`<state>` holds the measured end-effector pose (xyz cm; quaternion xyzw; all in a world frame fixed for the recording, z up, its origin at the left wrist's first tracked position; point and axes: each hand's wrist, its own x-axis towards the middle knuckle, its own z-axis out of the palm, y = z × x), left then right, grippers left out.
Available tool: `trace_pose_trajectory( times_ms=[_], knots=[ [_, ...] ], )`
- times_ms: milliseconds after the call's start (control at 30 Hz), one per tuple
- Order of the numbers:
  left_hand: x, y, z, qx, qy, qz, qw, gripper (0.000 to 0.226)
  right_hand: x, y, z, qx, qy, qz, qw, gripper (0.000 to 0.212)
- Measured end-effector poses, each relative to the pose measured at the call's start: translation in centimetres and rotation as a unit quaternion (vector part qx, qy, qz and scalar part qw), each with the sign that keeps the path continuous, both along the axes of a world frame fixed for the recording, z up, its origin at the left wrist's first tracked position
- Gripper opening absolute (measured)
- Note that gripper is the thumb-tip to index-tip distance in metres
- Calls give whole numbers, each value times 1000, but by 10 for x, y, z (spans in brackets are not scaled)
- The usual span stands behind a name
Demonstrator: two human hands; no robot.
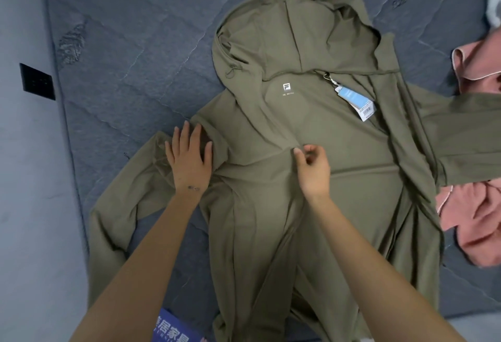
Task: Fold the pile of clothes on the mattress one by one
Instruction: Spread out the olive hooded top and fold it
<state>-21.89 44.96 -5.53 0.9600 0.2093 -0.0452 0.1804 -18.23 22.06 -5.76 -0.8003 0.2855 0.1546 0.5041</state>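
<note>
A smooth olive hoodie (311, 114) lies on a quilted grey mattress (135, 57). The left hand (188, 157) presses flat on its shoulder; the right hand (313, 171) pinches its front edge.

An olive hoodie (311, 114) lies spread open on a grey quilted mattress (135, 57), its hood (292, 32) at the far end from the person. The left hand (189, 157) rests flat, fingers spread, where the hoodie's left sleeve meets the body. The right hand (314, 168) pinches a fabric edge at the middle of the hoodie's chest. A blue hang tag (355, 100) lies just below the hoodie's collar. A pink garment (471, 222) lies crumpled beside the hoodie's right side, partly under its right sleeve.
</note>
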Motion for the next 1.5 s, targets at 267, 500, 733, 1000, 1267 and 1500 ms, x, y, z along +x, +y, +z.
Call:
trace_pose_trajectory(
  times_ms=[267,500,733,1000,1267,1500],
  knots=[
    [50,-75,12,-73,39,-236,968,49,-61,-25,14,4,115,119,986,17],
    [76,-110,-5,-36,99,-273,956,29,-94,-49,19,37,82,69,994,34],
    [94,-108,-3,-33,67,-261,963,18,-101,-66,27,170,85,47,981,27],
    [95,-102,-4,-27,63,-300,952,15,-117,-91,19,122,225,141,956,20],
    [95,-117,1,-133,-100,-112,980,9,-120,-118,25,297,260,122,911,8],
    [40,-142,8,-37,21,-167,985,50,-135,-133,10,118,177,129,969,6]
  ],
)
